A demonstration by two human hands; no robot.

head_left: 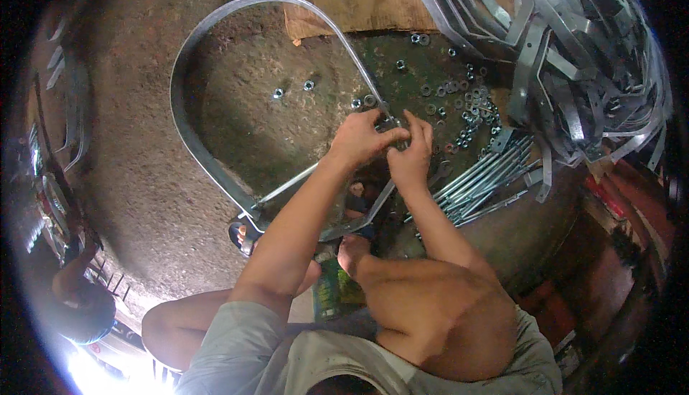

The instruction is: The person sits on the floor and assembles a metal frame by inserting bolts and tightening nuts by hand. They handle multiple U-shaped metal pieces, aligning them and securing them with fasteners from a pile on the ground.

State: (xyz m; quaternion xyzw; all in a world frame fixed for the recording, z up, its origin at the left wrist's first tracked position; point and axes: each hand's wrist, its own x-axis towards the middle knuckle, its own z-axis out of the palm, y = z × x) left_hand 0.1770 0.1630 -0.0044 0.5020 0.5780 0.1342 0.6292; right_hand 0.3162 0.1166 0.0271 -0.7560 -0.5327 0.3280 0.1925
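Concrete flooring (136,143) forms the work surface. At left, the metal hoop (177,82) curves across it; a rod (287,183) spans its lower part and passes behind the left forearm (298,219). Left hand (357,138) and right hand (411,161) meet at the hoop's right side, fingers bent inward and nearly together; what the fingertips hold, and how tightly, cannot be told. Caution: uneven support could tip the hoop; a loose pinch could drop hardware among the nuts and washers (468,117) at right, beside threaded rods (477,187) and bent brackets (574,57).
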